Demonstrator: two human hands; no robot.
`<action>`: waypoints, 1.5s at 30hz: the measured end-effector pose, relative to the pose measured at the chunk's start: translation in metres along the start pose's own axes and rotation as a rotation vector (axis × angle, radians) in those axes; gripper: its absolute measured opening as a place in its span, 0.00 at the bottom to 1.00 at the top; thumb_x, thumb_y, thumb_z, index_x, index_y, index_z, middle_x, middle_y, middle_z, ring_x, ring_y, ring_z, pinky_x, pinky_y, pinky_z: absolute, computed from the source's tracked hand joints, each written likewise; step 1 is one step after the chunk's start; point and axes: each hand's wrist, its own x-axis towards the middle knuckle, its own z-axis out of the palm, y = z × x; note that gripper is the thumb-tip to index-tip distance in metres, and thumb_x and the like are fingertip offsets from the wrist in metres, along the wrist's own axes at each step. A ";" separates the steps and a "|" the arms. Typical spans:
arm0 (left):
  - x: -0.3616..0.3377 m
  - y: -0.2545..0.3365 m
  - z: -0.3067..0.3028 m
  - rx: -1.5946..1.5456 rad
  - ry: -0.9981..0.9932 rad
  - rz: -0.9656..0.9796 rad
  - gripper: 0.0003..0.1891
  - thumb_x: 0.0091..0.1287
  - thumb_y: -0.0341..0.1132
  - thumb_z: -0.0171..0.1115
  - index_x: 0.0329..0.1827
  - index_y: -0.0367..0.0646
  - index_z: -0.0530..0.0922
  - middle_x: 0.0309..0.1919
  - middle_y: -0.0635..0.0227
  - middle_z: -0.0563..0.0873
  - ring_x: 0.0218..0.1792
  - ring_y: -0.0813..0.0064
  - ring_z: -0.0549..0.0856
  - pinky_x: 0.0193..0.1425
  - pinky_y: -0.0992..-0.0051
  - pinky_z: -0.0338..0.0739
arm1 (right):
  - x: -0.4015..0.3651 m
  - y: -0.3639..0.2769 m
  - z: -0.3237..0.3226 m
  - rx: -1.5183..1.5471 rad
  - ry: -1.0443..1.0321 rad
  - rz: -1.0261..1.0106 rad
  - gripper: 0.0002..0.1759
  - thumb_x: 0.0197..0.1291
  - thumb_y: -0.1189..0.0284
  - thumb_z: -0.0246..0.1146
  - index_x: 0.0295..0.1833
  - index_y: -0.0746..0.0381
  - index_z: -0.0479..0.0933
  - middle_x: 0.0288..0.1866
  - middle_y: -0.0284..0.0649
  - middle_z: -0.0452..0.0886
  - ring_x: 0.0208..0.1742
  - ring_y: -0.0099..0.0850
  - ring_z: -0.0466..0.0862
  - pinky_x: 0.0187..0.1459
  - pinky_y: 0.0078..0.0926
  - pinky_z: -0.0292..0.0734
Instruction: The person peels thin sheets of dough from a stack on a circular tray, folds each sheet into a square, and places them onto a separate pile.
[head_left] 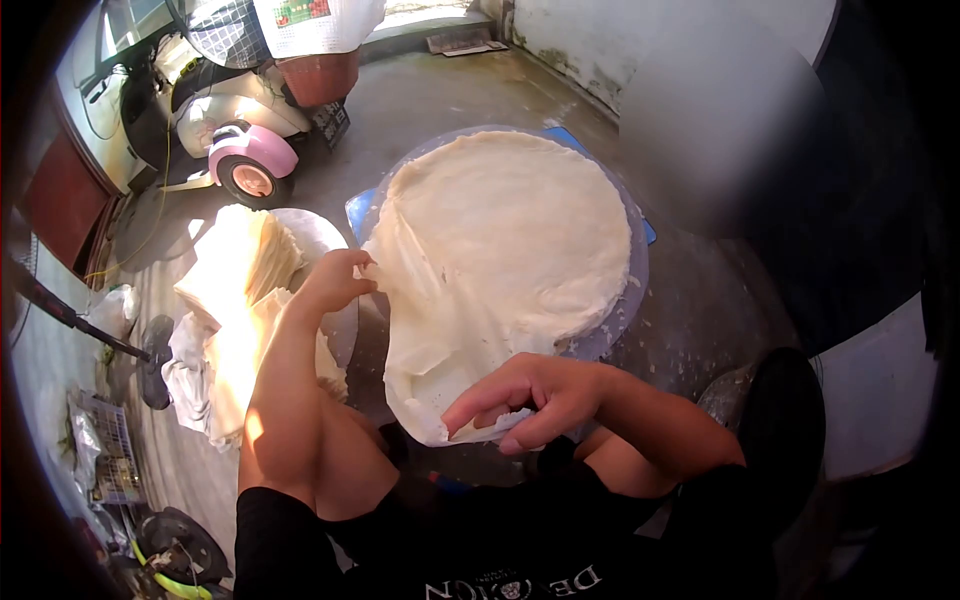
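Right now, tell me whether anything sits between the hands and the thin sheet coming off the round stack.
Nothing visible does. The left hand already pinches the thin sheet at its upper left edge, and the right hand grips its lower edge. The sheet's far side lies on the round stack.

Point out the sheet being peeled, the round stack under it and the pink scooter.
peeled sheet (420,345), head view, on its loose lower flap.
round stack (520,230), head view, middle of its top face.
pink scooter (258,147), head view, on the pink wheel guard.
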 end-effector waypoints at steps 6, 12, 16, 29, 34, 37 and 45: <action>-0.060 0.019 -0.077 -0.237 0.153 0.131 0.15 0.59 0.30 0.71 0.49 0.37 0.84 0.50 0.60 0.87 0.53 0.68 0.84 0.59 0.66 0.78 | -0.034 -0.030 0.003 0.013 0.183 -0.157 0.31 0.52 0.74 0.70 0.64 0.72 0.78 0.52 0.42 0.87 0.47 0.24 0.85 0.52 0.24 0.76; -0.074 0.044 -0.143 -0.821 0.225 0.349 0.04 0.67 0.26 0.65 0.36 0.40 0.77 0.39 0.66 0.84 0.37 0.79 0.82 0.45 0.77 0.79 | -0.042 -0.057 0.000 0.304 0.485 -0.523 0.39 0.45 0.72 0.68 0.66 0.77 0.73 0.53 0.52 0.86 0.49 0.35 0.87 0.53 0.28 0.81; -0.035 0.038 -0.194 -0.594 0.470 0.337 0.05 0.69 0.28 0.63 0.44 0.36 0.81 0.35 0.67 0.86 0.33 0.79 0.82 0.44 0.78 0.78 | -0.033 -0.095 -0.017 0.243 0.770 -0.823 0.38 0.51 0.73 0.64 0.69 0.78 0.69 0.52 0.51 0.86 0.48 0.35 0.88 0.51 0.28 0.83; 0.089 0.106 -0.211 -0.448 0.508 0.279 0.15 0.68 0.33 0.57 0.50 0.32 0.84 0.29 0.69 0.86 0.28 0.82 0.82 0.35 0.78 0.77 | -0.088 -0.138 -0.188 -0.466 1.403 -0.225 0.12 0.68 0.72 0.60 0.51 0.64 0.85 0.39 0.36 0.87 0.35 0.23 0.84 0.39 0.22 0.80; 0.101 0.126 -0.208 -0.493 0.714 0.429 0.13 0.69 0.33 0.59 0.51 0.39 0.86 0.32 0.70 0.89 0.31 0.85 0.84 0.23 0.79 0.76 | -0.107 -0.140 -0.201 -0.548 1.596 -0.394 0.11 0.68 0.72 0.60 0.49 0.64 0.84 0.39 0.33 0.87 0.39 0.21 0.84 0.44 0.24 0.79; 0.062 0.128 -0.176 -0.434 0.768 0.478 0.12 0.68 0.31 0.62 0.51 0.38 0.86 0.38 0.67 0.90 0.38 0.82 0.87 0.36 0.80 0.80 | -0.127 -0.115 -0.190 -0.491 1.611 -0.461 0.11 0.69 0.72 0.59 0.50 0.64 0.84 0.40 0.32 0.86 0.40 0.22 0.83 0.48 0.24 0.77; -0.017 0.052 0.003 -0.253 0.468 0.363 0.11 0.58 0.21 0.64 0.42 0.40 0.86 0.39 0.62 0.90 0.44 0.68 0.89 0.51 0.70 0.81 | -0.194 0.073 -0.181 -0.525 1.440 -0.080 0.08 0.65 0.77 0.64 0.47 0.65 0.85 0.44 0.33 0.87 0.42 0.21 0.83 0.49 0.18 0.77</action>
